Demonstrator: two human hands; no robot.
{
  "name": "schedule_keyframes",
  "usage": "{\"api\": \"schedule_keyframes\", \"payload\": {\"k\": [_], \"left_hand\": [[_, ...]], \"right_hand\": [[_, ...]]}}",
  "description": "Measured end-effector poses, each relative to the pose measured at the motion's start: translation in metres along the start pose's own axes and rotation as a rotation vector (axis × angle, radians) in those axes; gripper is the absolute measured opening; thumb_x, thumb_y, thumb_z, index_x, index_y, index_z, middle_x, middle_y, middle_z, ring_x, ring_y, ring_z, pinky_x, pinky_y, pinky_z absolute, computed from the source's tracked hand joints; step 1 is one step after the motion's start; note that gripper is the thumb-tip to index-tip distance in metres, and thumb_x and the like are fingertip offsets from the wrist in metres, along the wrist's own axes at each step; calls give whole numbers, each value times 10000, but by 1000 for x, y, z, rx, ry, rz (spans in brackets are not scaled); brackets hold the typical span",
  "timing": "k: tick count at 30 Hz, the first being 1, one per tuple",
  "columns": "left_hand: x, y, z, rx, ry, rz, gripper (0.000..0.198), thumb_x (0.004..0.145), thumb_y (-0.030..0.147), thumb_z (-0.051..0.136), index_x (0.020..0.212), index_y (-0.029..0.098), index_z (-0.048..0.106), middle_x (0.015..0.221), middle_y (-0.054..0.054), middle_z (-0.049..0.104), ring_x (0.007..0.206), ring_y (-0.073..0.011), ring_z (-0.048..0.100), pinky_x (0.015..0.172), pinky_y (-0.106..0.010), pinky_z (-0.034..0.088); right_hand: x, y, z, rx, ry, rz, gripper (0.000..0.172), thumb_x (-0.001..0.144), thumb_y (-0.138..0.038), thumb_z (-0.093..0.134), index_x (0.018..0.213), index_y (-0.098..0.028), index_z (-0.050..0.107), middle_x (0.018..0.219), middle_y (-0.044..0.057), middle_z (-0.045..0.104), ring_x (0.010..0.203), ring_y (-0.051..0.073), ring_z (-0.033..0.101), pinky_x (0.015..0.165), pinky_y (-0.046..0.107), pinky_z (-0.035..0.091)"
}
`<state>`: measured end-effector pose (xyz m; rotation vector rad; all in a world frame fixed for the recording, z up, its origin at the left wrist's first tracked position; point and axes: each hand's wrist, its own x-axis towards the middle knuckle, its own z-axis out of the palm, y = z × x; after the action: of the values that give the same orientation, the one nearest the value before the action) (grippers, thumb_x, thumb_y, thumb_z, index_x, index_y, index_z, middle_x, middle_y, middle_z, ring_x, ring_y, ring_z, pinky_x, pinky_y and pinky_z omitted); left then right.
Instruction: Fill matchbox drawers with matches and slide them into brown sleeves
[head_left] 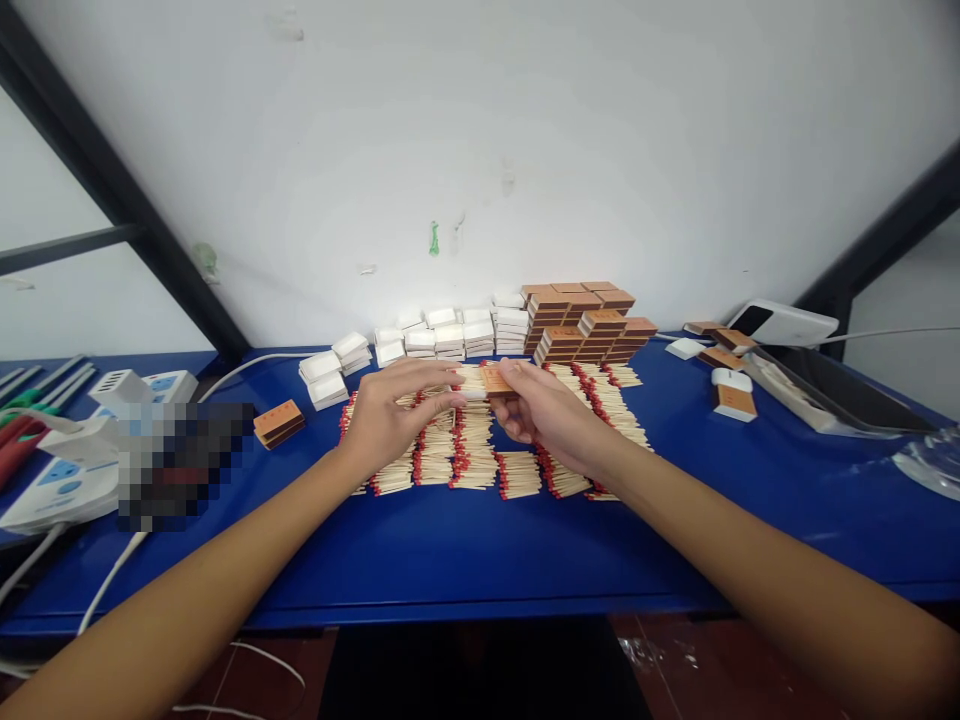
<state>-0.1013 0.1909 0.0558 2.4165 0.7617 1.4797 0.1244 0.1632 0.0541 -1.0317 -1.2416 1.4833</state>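
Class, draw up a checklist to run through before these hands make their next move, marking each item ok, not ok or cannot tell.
1. Left hand gripping the small white cardboard tray: ok.
2. Right hand gripping the orange-brown cardboard sleeve: ok.
3. Tray fully inside the sleeve: not ok, part shows outside.
4. Every match in the tray lying straight: cannot tell, too small.
5. Tabletop below the hands cleared: not ok, rows of red-tipped wooden matches lie there.

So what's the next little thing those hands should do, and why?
Probably slide the white tray further into the orange sleeve: the left hand pinches the tray, the right hand grips the sleeve, and the two are lined up, with much of the tray showing outside.
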Motion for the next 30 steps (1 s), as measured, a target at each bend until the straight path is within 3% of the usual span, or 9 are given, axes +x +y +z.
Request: {"api": "schedule_keyframes", "payload": {"k": [5, 10, 13, 19, 25, 30], "left_hand": [[-2, -1, 1, 29, -8, 19, 137, 936, 355, 839, 1057, 292, 842, 1153, -38, 838, 1064, -237, 799, 973, -426, 647], [-3, 0, 1, 72, -33, 29, 279, 934, 334, 843, 1210, 308, 805, 1148, -30, 837, 1039, -224, 796, 958, -396, 643], [-2, 0, 0, 56, -27, 61, 195, 952, 318, 823, 1146, 296, 821, 1150, -32, 837, 1065, -224, 795, 970, -395, 638], [-2, -2, 0, 66, -27, 75, 142, 970, 352, 803, 1099, 297, 830, 1125, -30, 840, 1040, -221, 798, 943, -406, 649], [-3, -1, -1, 122, -26, 74, 339, 963, 375, 816, 1294, 312, 769, 1165, -33, 830, 1004, -205, 790, 921, -385, 648], [-3, 1, 1, 97, -45, 34, 347, 936, 462, 832, 1244, 308, 791, 1096, -31, 840, 958, -207, 793, 896, -374, 656]], "right_hand": [[-3, -5, 1, 26, 13, 2, 474, 910, -689, 715, 905, -254, 528, 678, -55, 573, 529, 102, 466, 465, 238, 296], [-4, -7, 2, -4, 24, -24, 483, 913, -692, 711, 878, -249, 522, 667, -53, 575, 529, 100, 469, 466, 234, 310], [-4, -6, 3, -69, 6, -66, 478, 947, -710, 665, 913, -256, 522, 678, -46, 599, 537, 110, 496, 466, 238, 329], [-3, -6, 2, -24, -35, 6, 488, 934, -708, 685, 900, -254, 511, 675, -39, 600, 538, 113, 487, 478, 245, 333], [-5, -6, 3, -75, -10, -139, 432, 994, -694, 602, 973, -266, 546, 679, -42, 614, 542, 125, 517, 481, 248, 345], [-5, -5, 1, -156, -17, -79, 501, 972, -745, 598, 904, -257, 512, 675, -32, 624, 537, 120, 529, 468, 245, 349]]}}
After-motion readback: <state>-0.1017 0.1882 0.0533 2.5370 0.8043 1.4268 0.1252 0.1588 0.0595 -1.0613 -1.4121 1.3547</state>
